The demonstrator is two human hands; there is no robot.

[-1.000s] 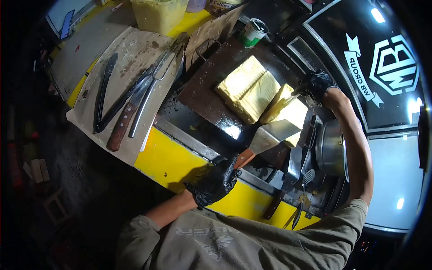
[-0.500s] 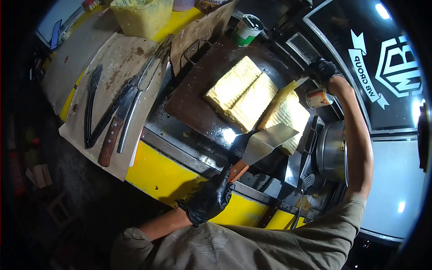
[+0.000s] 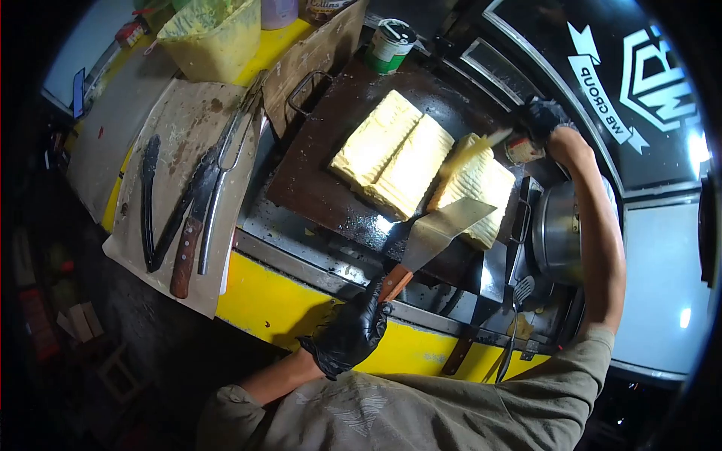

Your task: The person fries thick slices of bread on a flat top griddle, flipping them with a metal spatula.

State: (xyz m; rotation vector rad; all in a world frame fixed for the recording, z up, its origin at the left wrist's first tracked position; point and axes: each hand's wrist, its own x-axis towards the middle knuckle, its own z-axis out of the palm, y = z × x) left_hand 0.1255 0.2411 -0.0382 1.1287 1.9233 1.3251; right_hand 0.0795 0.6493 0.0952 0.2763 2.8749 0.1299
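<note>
My left hand, in a black glove, grips the wooden handle of a wide metal turner. Its blade lies against the near side of a yellow-coated, ridged bread block on the dark griddle. My right hand, also gloved in black, is closed around a thin spreading tool smeared with yellow; motion blur hides its exact kind. That tool touches or hovers over the block's upper left edge. Two similar joined bread blocks lie to the left. An opened can stands just below my right hand.
A green-and-white can stands at the griddle's far corner. On cardboard at left lie tongs, a wooden-handled knife and a carving fork. A tub of yellow spread sits behind; a steel pot is at right.
The spreading tool in my right hand has swung slightly up and left along the right block. The turner stays against that block. The whole view has shifted a little.
</note>
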